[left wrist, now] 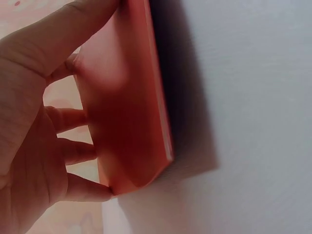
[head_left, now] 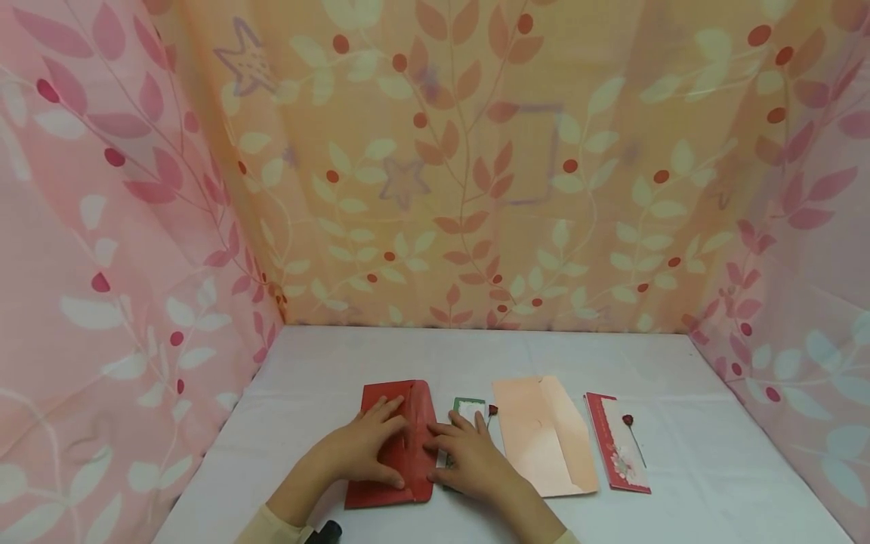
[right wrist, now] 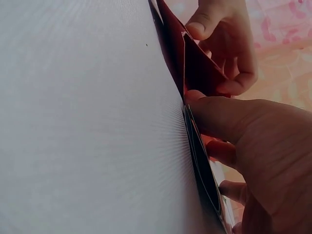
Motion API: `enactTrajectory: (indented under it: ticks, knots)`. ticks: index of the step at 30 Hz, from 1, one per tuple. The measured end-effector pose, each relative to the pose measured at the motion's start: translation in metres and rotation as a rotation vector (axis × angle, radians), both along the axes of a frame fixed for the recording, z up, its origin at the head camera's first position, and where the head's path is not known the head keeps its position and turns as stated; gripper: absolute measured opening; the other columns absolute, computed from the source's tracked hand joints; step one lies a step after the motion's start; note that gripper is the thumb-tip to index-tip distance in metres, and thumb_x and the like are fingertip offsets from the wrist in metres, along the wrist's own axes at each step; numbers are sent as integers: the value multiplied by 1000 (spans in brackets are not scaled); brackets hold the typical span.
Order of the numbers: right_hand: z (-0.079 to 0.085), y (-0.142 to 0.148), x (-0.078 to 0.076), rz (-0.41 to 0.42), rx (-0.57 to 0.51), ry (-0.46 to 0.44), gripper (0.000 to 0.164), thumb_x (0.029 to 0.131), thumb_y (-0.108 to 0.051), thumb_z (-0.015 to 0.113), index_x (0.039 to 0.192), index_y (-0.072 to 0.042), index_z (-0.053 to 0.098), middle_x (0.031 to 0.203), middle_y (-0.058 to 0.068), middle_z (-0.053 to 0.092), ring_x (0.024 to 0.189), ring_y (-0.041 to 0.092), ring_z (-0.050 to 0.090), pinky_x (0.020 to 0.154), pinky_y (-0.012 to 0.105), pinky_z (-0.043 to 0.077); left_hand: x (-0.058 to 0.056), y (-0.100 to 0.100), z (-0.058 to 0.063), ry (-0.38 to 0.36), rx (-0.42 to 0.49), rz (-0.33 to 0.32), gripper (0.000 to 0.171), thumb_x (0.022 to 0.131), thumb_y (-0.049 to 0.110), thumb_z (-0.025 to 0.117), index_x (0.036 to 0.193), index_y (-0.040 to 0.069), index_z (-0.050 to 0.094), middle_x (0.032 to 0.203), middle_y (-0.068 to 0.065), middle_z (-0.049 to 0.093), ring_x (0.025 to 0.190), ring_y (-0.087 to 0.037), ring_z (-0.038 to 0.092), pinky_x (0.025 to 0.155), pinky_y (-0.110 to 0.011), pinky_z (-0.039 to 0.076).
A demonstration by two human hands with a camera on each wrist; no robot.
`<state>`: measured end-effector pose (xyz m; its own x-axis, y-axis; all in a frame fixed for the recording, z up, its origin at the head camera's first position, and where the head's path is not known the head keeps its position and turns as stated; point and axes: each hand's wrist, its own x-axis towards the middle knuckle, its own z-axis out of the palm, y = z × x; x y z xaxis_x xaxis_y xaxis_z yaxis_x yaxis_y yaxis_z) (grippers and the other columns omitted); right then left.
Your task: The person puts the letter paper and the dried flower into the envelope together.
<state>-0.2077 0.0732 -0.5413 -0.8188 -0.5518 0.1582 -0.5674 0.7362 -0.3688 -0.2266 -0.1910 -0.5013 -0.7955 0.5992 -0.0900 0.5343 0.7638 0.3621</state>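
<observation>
A red envelope [head_left: 381, 495] lies left of centre on the white table, its flap [head_left: 424, 423] folded out to the right. My left hand [head_left: 363, 446] holds the envelope, thumb toward the near side and fingers spread toward the far side. In the right wrist view its mouth [right wrist: 200, 70] gapes between two red panels. Beside the flap, my right hand [head_left: 472, 457] holds a small card with a green border [head_left: 469, 400], mostly hidden beneath the hand. The right thumb [right wrist: 214, 109] is at the meeting of card and envelope.
A peach envelope [head_left: 530, 438] with its flap out lies right of my right hand. Farther right is a red and white floral card [head_left: 615, 446] with a thin-stemmed dark red rose [head_left: 628, 420]; a second rose [head_left: 492, 410] lies by the green-bordered card. Patterned cloth [head_left: 462, 227] encloses the table.
</observation>
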Motion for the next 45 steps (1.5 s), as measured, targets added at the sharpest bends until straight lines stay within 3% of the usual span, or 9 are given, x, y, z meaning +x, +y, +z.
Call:
enactTrajectory:
  ticks: [6,11,20,29,36,45]
  knots:
    - [0,0,-1,1,-6,10,45,87,-54,75,127,-35,71,150,-8,56,148,38,38,114,78,13,-1,-5,3,-28,48,3,74,67,67,86,127,37,54,168,-7,27,154,-42,22,106,-60,46]
    - [1,0,-2,5,0,5,46,87,-53,76,129,-35,70,150,-8,56,148,38,39,116,75,14,-3,-8,5,-70,97,12,71,66,61,89,121,34,53,167,-5,26,155,-37,23,101,-54,52]
    - [3,-2,-4,34,13,33,45,87,-50,77,127,-31,71,150,-5,56,147,38,41,119,68,21,-3,-9,7,-63,111,14,67,65,60,91,113,34,51,167,-6,28,152,-34,29,103,-52,51]
    - [12,-5,-1,40,19,106,45,87,-46,78,127,-28,71,147,-3,59,144,38,45,117,67,25,-2,-8,9,-44,104,16,70,64,60,92,115,34,52,166,-5,31,153,-36,27,104,-53,51]
    - [29,3,5,-33,-45,106,49,88,-40,78,133,-21,68,145,2,61,139,36,50,115,66,31,-3,-7,9,-57,123,12,69,64,60,92,114,33,53,166,-6,31,154,-37,26,101,-52,52]
    - [41,28,18,-183,-130,68,57,87,-37,80,138,-19,62,137,-3,65,131,22,58,109,49,45,-2,-7,7,-68,132,19,68,62,60,92,110,37,50,167,-6,29,155,-38,24,101,-51,53]
